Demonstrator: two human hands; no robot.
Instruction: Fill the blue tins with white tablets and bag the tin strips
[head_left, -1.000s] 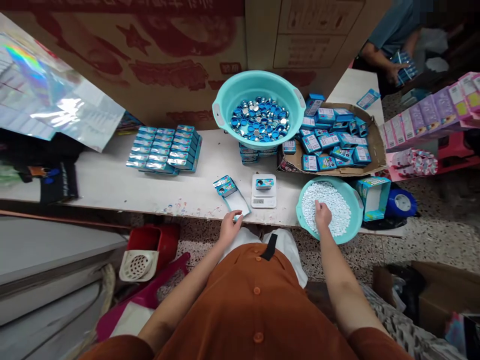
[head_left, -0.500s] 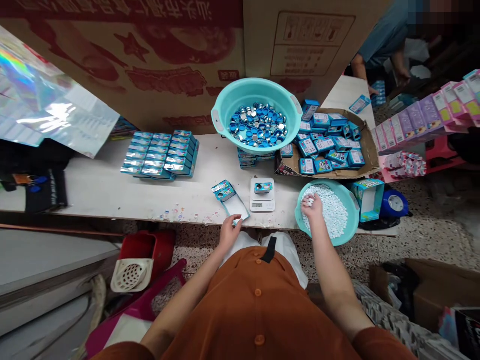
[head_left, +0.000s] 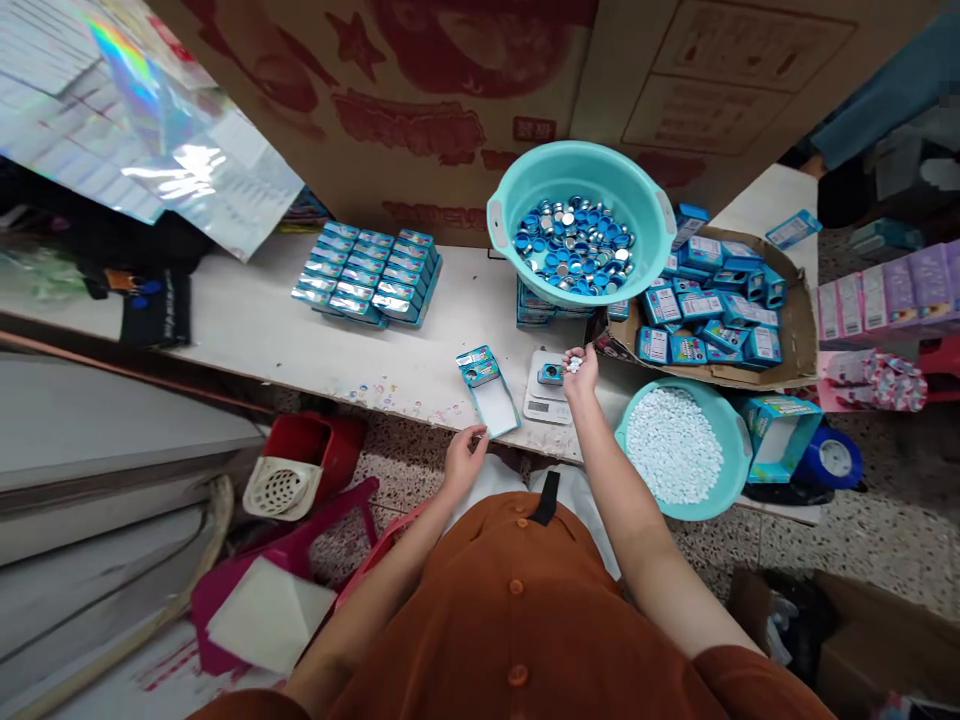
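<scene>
Single camera, worn on head; looks forward and steeply down over shirt [head_left: 517, 590]; shirt nearest lens, filling bottom centre; forearms [head_left: 622, 480] reach up into frame from both sides of it; left hand [head_left: 465, 458] and right hand [head_left: 582, 373] farther off, near mid-frame; wide view, table [head_left: 465, 300] front edge slanting down toward right; carton [head_left: 450, 60] blocks top; floor [head_left: 780, 530] visible below table

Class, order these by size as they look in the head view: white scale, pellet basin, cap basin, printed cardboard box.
1. Printed cardboard box
2. Cap basin
3. Pellet basin
4. White scale
</scene>
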